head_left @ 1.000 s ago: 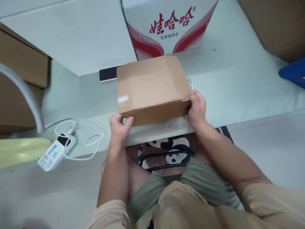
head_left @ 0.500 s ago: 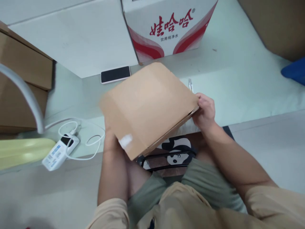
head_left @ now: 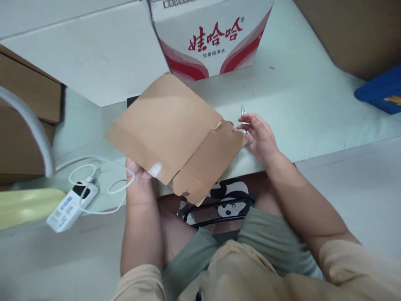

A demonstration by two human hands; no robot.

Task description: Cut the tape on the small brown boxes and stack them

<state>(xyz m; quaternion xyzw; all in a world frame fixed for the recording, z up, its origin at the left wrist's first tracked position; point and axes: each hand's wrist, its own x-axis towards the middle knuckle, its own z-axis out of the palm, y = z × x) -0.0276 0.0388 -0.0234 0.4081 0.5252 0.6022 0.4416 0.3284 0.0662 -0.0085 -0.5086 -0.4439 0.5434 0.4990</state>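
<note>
A brown cardboard box [head_left: 166, 121] is held tilted above the table's front edge, its broad face up. A side flap [head_left: 211, 156] with ragged ends hangs folded out toward me, and a white label [head_left: 154, 169] sticks near the left corner. My left hand [head_left: 139, 173] grips the box from below at its left corner, fingers mostly hidden under it. My right hand [head_left: 258, 133] is open beside the flap's right end, fingers apart, the lower ones close to or touching its edge. Behind those fingers lies a slim clear object [head_left: 243, 109], partly covered.
A white and red carton [head_left: 216, 46] stands at the back beside a large white box [head_left: 87, 62]. On the left are a white power bank-like device [head_left: 73, 205] with a looped cable and a yellow object [head_left: 31, 207]. A blue item [head_left: 380, 90] sits at the right.
The box has moved left, and its near side flap has swung outward. My right hand has let go of the box's right corner and spread its fingers. My left hand still holds on.
</note>
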